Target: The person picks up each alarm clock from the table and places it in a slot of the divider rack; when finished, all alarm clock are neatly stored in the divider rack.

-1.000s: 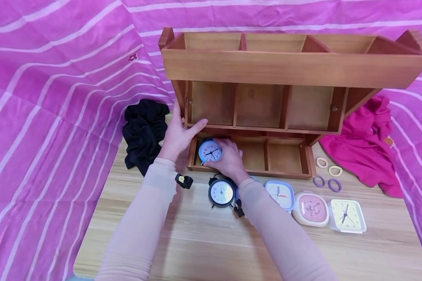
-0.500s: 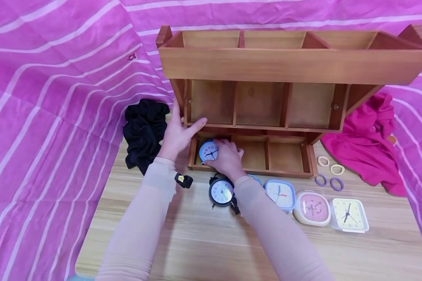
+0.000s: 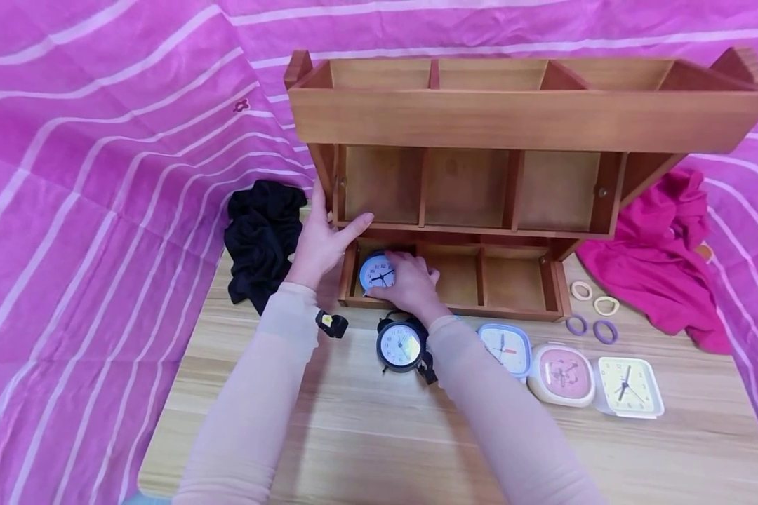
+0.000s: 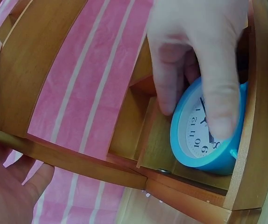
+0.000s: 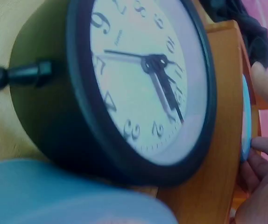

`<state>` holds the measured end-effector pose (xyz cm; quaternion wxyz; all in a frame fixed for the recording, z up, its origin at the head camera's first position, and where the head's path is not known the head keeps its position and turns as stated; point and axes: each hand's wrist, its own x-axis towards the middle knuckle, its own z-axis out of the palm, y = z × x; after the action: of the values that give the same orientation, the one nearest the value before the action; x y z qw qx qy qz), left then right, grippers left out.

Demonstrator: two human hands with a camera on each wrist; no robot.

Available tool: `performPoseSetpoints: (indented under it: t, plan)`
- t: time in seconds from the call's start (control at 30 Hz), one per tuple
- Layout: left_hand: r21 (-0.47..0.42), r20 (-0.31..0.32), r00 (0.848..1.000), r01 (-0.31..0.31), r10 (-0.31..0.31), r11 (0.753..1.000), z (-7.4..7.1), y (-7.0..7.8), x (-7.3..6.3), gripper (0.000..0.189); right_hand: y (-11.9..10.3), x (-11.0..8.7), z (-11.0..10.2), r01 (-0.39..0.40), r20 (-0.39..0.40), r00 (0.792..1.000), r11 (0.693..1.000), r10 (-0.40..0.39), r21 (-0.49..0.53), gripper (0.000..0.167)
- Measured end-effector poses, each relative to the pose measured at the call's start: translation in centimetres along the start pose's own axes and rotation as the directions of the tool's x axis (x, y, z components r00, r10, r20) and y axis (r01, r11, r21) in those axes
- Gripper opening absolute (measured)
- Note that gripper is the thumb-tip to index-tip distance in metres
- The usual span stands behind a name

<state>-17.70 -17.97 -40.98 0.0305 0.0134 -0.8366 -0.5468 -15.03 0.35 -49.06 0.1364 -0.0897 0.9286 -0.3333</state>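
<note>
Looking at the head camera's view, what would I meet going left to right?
Black cloth, left hand, round blue clock held by the right hand, blue-rimmed square clock, pink-faced clock, yellow-faced clock.

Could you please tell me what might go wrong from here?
The blue clock in the right hand might snag on the wooden shelf, whose front wall is close by. Drawing back, that hand could knock the nearby black clock. The left hand, gripping the shelf's side, might shift it.
</note>
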Motion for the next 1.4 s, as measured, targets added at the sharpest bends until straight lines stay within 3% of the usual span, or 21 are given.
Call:
performPoseSetpoints:
  t: [0.23,0.5,0.67,0.87,0.97,1.13,1.3,1.4]
  plan:
    - [-0.004,0.003,1.0,-0.001,0.001,1.0,-0.1,0.0,0.1,0.106,1.0,-1.4,-1.1,0.079,-0.034,0.996,0.994,-0.077,0.077,0.101]
    - [0.0,0.015,1.0,0.005,-0.005,1.0,-0.3,0.2,0.0,0.109,2.0,-5.0,-3.4,0.118,-0.093,0.991,0.967,-0.099,0.224,0.106]
    - [0.023,0.015,1.0,0.018,-0.018,1.0,-0.2,0.4,-0.2,0.111,2.6,-7.2,-4.2,0.161,-0.146,0.98,0.968,-0.134,0.192,0.104]
    - [0.003,0.022,0.999,0.023,-0.023,1.0,0.2,0.3,-0.3,0.11,3.1,-9.9,-3.9,0.119,-0.175,0.981,0.976,-0.087,0.184,0.1]
    - [0.017,0.024,0.999,0.046,-0.046,0.999,0.1,0.2,-0.6,0.111,3.2,-11.0,-2.6,0.094,-0.159,0.985,0.985,-0.071,0.144,0.101]
    - [0.037,0.023,0.998,0.056,-0.057,0.998,0.0,0.0,-0.7,0.114,3.4,-11.6,0.0,0.073,-0.156,0.985,0.997,-0.073,-0.009,0.1]
    - [0.031,0.023,1.0,0.021,-0.022,0.999,0.0,0.1,-0.4,0.112,3.6,-11.7,1.7,0.098,-0.185,0.975,0.984,-0.125,-0.15,0.097]
    - [0.033,0.028,1.0,0.011,-0.012,0.999,-0.2,0.1,-0.3,0.111,3.6,-11.8,2.3,0.116,-0.191,0.97,0.976,-0.152,-0.185,0.096]
